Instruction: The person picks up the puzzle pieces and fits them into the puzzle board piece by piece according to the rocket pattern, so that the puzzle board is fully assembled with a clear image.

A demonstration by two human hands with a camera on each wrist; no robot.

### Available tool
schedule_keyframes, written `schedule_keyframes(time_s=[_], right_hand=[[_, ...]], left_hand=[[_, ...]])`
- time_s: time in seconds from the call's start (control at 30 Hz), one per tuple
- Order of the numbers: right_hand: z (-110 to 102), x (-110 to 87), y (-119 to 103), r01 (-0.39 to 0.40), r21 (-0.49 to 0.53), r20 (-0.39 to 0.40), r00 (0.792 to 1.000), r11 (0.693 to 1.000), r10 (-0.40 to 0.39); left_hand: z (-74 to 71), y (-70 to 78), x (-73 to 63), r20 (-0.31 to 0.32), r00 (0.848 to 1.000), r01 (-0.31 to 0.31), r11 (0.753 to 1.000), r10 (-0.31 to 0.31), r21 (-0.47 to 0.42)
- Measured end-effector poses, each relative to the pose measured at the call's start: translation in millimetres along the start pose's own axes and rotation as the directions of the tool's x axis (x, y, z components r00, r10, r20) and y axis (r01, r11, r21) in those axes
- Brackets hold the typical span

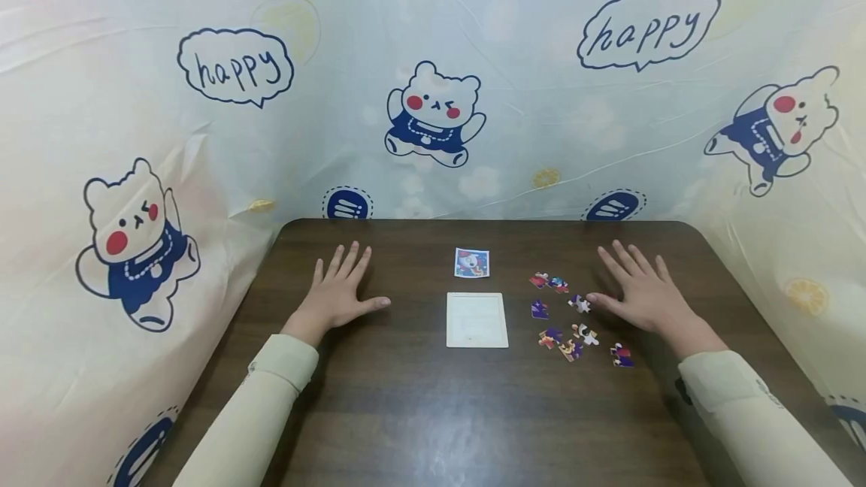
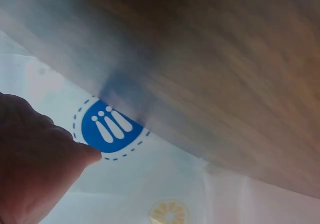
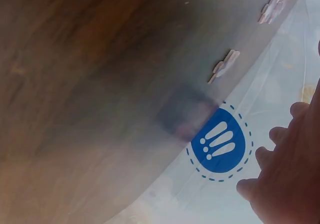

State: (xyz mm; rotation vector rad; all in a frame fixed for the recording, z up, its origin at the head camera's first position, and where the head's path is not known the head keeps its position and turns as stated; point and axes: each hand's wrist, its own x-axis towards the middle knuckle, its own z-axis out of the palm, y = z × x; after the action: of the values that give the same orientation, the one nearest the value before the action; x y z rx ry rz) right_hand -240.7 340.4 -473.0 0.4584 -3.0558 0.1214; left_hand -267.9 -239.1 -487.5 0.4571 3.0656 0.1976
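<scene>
My left hand (image 1: pixel 336 294) is flat with its fingers spread, at the left of the brown table (image 1: pixel 406 404), holding nothing. On the right, my right hand (image 1: pixel 646 297) also spreads its fingers; its thumb tip is beside a white and purple jigsaw piece (image 1: pixel 579 303), and contact is unclear. Several more colourful jigsaw pieces (image 1: pixel 570 350) lie loose left of and below that hand. Between the hands sits a square white puzzle tray (image 1: pixel 476 320), with a small picture card (image 1: pixel 471 263) behind it. The left wrist view shows part of the left hand (image 2: pixel 37 164); the right wrist view shows loose pieces (image 3: pixel 225 65).
A pale curtain (image 1: pixel 528 96) printed with bears and "happy" bubbles surrounds the table's back and sides. One purple and red jigsaw piece (image 1: pixel 621 355) lies apart, nearer the right sleeve (image 1: pixel 724 382). The table's back edge runs just beyond both hands.
</scene>
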Motion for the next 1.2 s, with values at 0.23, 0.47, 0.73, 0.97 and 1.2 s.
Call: schedule_keyframes(time_s=[0.23,0.47,0.73,0.97,1.2], right_hand=[[-4,4.0,-7,0.027,0.004,-0.025,0.999,1.0,-0.027],[-6,9.2,-14,0.043,0.046,-0.037,0.998,0.998,-0.042],[-8,16.4,-20,0.053,0.08,-0.029,0.998,0.995,-0.05],[-10,24.0,-27,0.071,0.193,-0.046,0.997,0.979,-0.064],[-11,29.6,-34,0.059,0.392,0.002,0.998,0.918,-0.065]], left_hand=[[2.4,10.1,0.3,-0.032,0.998,-0.051,0.999,0.051,-0.003],[2.0,22.6,-2.9,-0.03,0.995,-0.097,0.995,0.097,-0.028],[3.5,39.7,-5.2,-0.019,0.991,-0.133,0.989,0.132,-0.061],[5.0,54.9,-5.6,-0.004,0.984,-0.178,0.98,0.179,-0.086],[6.1,73.1,-4.4,0.032,0.974,-0.217,0.967,0.223,-0.135]])
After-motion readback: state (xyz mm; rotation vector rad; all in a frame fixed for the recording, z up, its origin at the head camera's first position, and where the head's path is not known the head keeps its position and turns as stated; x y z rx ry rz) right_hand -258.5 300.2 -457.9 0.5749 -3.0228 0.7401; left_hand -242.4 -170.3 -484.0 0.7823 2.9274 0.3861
